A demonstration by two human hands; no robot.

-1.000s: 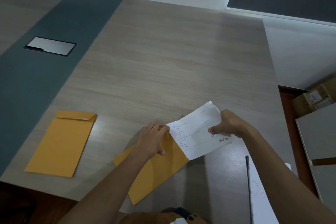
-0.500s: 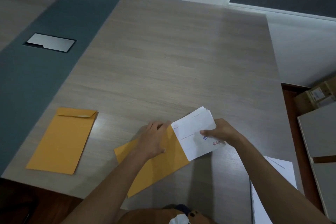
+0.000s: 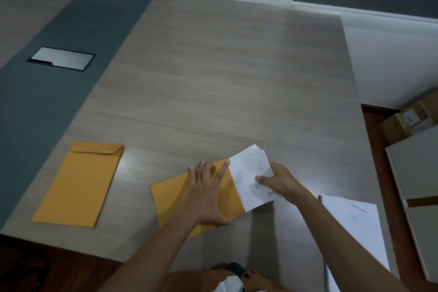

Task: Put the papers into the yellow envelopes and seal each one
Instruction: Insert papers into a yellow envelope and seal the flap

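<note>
- Near the front edge of the counter (image 3: 213, 78): yellow envelope (image 3: 170, 199) lies flat, angled, open end toward the right.
- Left hand (image 3: 206, 194) flat on that envelope, fingers spread and straight, pressing it down; fingertips near the open end.
- Folded papers (image 3: 248, 173), white stack with printed text and a blue/red stamp, partly inside the envelope mouth, most of the stack sticking out to the right.
- Right hand (image 3: 279, 182) grips the papers at their right side, thumb on top, fingers curled under.
- Second envelope (image 3: 80, 185) lies flat well to the left, flap at the far end looks folded down, one bit of the flap edge lifted; apart from both hands.
- Loose white sheets (image 3: 355, 227) on the counter's right front corner, just beside the right forearm.
- Grey stripe (image 3: 59, 78) runs along the counter's left side, with a metal cover plate (image 3: 61, 58) set in it.
- Cardboard boxes (image 3: 412, 116) on the floor off the right edge, partly hidden.
</note>
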